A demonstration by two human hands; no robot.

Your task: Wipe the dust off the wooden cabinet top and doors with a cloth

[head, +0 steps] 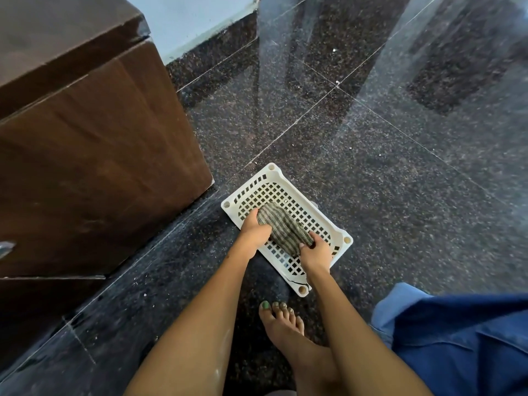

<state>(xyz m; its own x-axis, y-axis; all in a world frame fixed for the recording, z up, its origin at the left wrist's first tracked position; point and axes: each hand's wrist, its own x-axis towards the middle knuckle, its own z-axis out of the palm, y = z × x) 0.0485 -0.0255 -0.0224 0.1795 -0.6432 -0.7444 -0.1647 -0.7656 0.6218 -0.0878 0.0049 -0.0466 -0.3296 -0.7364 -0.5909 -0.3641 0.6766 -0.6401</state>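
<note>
A striped green-grey cloth (pixel 281 228) lies bunched in a white perforated plastic basket (pixel 274 172) on the floor. My left hand (pixel 254 231) grips the cloth's left end and my right hand (pixel 315 254) pinches its right end. The dark brown wooden cabinet (pixel 94 138) stands to the left, its side panel and top corner in view. A metal handle (pixel 5 248) shows at the cabinet's left edge.
Polished black speckled granite floor (pixel 385 181) spreads to the right and behind the basket. A pale blue wall (pixel 194 21) runs behind the cabinet. My bare foot (pixel 283 324) stands just in front of the basket, and blue clothing (pixel 463 338) hangs at lower right.
</note>
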